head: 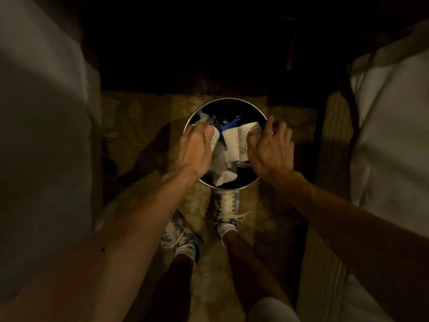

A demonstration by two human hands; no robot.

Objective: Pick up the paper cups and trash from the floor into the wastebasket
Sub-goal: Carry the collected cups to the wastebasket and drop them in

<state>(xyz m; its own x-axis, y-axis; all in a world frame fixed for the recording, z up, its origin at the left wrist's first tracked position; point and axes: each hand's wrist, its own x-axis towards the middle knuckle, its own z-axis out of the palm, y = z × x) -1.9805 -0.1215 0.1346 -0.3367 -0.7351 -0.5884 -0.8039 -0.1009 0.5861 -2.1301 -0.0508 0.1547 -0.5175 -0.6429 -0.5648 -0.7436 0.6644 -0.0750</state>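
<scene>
A round wastebasket (232,100) with a shiny metal rim stands on the floor straight below me. It holds crumpled white paper (224,176) and blue scraps (228,125). My left hand (193,151) hovers over the basket's left side and grips a printed paper cup (215,140), thumb on top. My right hand (270,151) is above the right side, with thumb and curled fingers around a printed paper cup (249,132). A plain white cup (231,145) lies against that one, inside the rim. Dim light hides the basket's depth.
A woven straw mat (144,126) covers the floor around the basket. White bedding (41,135) rises on the left, and more white fabric (390,140) on the right. My two sneakers (226,205) stand just behind the basket. Beyond it all is dark.
</scene>
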